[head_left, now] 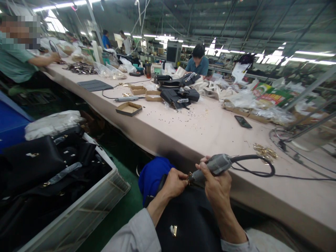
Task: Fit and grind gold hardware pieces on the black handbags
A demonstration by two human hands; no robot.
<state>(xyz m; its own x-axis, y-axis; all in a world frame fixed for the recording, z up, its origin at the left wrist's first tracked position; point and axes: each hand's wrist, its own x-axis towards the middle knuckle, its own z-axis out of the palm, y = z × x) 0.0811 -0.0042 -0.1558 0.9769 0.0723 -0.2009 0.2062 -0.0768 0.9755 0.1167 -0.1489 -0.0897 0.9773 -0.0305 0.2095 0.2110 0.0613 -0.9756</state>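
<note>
A grey corded electric screwdriver (219,164) lies in my right hand (216,185), the fingers wrapped round its body. Its tip points left and meets a small gold metal clasp (189,176). My left hand (174,183) pinches at that clasp, thumb and fingers together beside the tip. Below both hands a black bag (189,213) rests on my lap, with another gold fitting (174,230) on its surface. Whether the screwdriver's bit sits on a screw is hidden by my fingers.
A white crate (115,175) of black bags stands at left. The long table (168,129) carries small loose parts, cardboard trays (128,108), black bags (178,98), a second screwdriver (127,99), a phone (243,121) and gold hardware (265,151). Other people work farther off.
</note>
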